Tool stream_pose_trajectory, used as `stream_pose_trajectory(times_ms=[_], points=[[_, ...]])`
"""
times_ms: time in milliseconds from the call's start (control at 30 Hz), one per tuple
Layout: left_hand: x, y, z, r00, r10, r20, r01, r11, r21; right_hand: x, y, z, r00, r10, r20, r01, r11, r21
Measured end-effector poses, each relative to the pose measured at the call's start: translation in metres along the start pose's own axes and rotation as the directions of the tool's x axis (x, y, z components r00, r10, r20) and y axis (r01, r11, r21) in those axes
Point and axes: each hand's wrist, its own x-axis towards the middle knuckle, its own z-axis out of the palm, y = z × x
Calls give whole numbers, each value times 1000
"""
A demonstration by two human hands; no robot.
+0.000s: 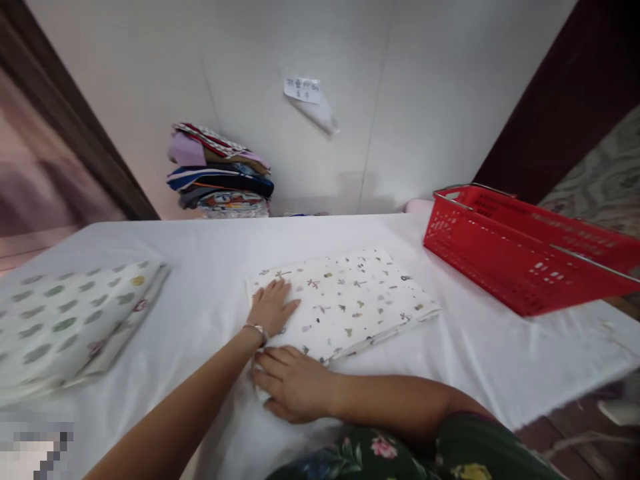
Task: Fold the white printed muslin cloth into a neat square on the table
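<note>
A folded white cloth with small printed motifs (350, 300) lies in the middle of the white-covered table (210, 247). My left hand (273, 305) rests flat on its left part, fingers stretched out, a bracelet at the wrist. My right hand (290, 383) presses on the cloth's near left corner, fingers together and curled over the edge.
A folded cloth with green dots (65, 320) lies at the table's left. A red plastic basket (520, 250) sits tilted at the right edge. A pile of folded colourful clothes (220, 170) stands against the back wall. A paper note (303, 90) hangs on the wall.
</note>
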Motion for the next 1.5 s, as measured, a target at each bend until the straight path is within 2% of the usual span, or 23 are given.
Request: stream_pose_trajectory(times_ms=[167,267,333,400,433,467,500,533,600,633,667,700,767,800,900,1033,1133,1333,1500], points=[[-1,-11,17,999,26,40,-31,993,112,-4,-2,-4,997,-75,3,75,997,5],[2,-11,15,998,35,53,-42,989,144,-18,4,-10,984,-180,-5,179,972,152],[2,-9,12,998,32,61,-41,987,153,-35,12,-17,984,-174,-28,174,936,305],[1,-7,7,998,21,61,-29,990,135,-60,25,-28,997,-17,-69,45,905,423],[1,-6,4,998,12,58,-18,993,114,-75,33,-35,989,114,-98,-57,890,453],[0,-5,1,999,1,52,-5,996,88,-92,43,-42,951,272,-144,-176,865,469],[-2,-3,-2,999,-7,45,5,998,61,-110,55,-50,885,420,-199,-284,828,483],[-6,-1,-5,999,-7,41,5,999,36,-129,67,-59,797,550,-249,-381,779,498],[-18,5,-11,999,35,42,-35,999,3,-168,96,-75,579,768,-272,-571,621,538],[-27,8,-13,996,77,49,-77,997,-6,-187,110,-82,440,856,-270,-651,512,560],[-38,12,-14,990,126,61,-125,992,-11,-204,123,-89,281,926,-254,-715,378,588],[-49,15,-13,982,175,78,-174,985,-12,-220,135,-95,140,965,-221,-750,249,613],[-70,21,-9,958,267,107,-268,963,-5,-245,153,-103,29,985,-172,-777,130,616],[-79,23,-6,945,310,109,-312,950,5,-254,160,-105,1,990,-141,-787,88,611],[-95,24,4,916,400,39,-402,914,53,-265,170,-104,-32,999,-42,-818,-2,575],[-97,23,8,900,433,-44,-426,897,114,-263,179,-97,-38,998,41,-865,-53,499],[-96,23,7,887,456,-69,-445,885,135,-260,185,-95,-27,999,46,-897,-45,440],[-98,23,7,863,490,-124,-472,869,147,-261,189,-92,-11,999,-49,-937,7,349],[-100,23,10,863,486,-137,-470,873,134,-263,183,-88,9,1000,-23,-971,15,239]])
